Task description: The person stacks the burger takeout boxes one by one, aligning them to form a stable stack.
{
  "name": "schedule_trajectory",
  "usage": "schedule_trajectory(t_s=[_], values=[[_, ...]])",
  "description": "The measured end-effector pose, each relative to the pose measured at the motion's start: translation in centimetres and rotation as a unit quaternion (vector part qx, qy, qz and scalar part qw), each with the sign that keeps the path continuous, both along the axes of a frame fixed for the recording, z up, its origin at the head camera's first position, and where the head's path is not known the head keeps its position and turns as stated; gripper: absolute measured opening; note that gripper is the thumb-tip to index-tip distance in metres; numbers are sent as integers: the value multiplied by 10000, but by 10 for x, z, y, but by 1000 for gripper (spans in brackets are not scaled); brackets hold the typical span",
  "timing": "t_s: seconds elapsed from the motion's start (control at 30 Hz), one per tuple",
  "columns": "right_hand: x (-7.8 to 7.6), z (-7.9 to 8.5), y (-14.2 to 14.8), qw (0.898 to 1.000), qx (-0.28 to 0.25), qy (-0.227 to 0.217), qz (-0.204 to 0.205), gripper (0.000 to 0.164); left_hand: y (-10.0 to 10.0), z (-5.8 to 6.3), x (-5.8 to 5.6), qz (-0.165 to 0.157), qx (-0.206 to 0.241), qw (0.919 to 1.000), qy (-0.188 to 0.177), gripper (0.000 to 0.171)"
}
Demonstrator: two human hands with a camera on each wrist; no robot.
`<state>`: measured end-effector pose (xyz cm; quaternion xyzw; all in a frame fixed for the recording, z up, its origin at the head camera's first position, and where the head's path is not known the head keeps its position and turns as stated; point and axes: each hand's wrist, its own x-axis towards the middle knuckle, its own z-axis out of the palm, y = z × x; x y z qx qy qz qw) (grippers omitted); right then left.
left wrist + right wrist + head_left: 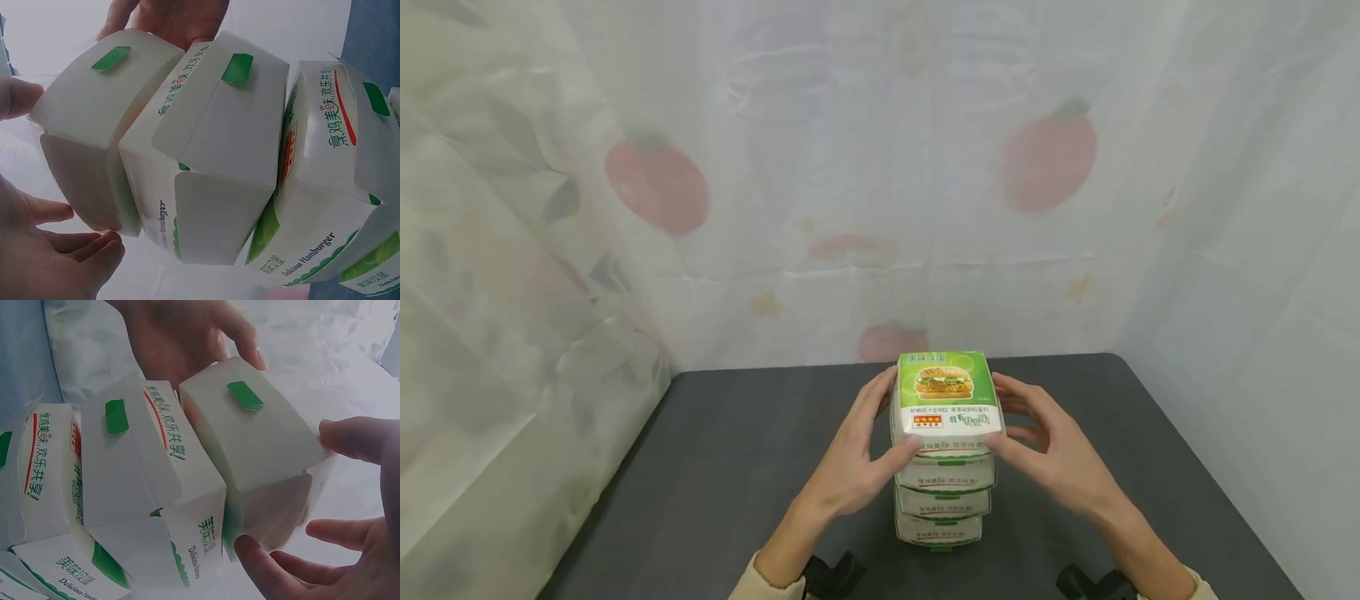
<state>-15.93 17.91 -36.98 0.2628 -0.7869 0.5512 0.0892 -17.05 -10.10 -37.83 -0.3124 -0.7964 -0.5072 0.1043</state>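
Note:
Several white and green hamburger boxes stand in one upright, slightly uneven stack. On its top box (946, 392), a burger picture faces up. My left hand (853, 462) holds that box at its left side, thumb at the near corner. From the right side my right hand (1063, 458) holds the same box, its thumb on the opposite near corner. Below, the other boxes (943, 504) are untouched. In the left wrist view, the top box (94, 94) lies between both hands, green tab showing. The right wrist view shows the top box (250, 437) with fingertips at its sides.
A dark table (752, 467) carries the stack near its front middle. Behind it hangs a pale curtain (880, 208) with red fruit prints. More curtain closes in on the left (512, 333) and right sides.

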Motion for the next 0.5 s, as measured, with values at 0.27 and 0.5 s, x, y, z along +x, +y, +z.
schedule_trajectory(t_s=[0.27,0.5], values=[[4,4,4,9998,-177,41,88,65,-5,0,4,125,-42,9998,-133,80],[6,3,15,9988,-94,384,-304,58,-18,-3,10,812,-391,9959,50,65]])
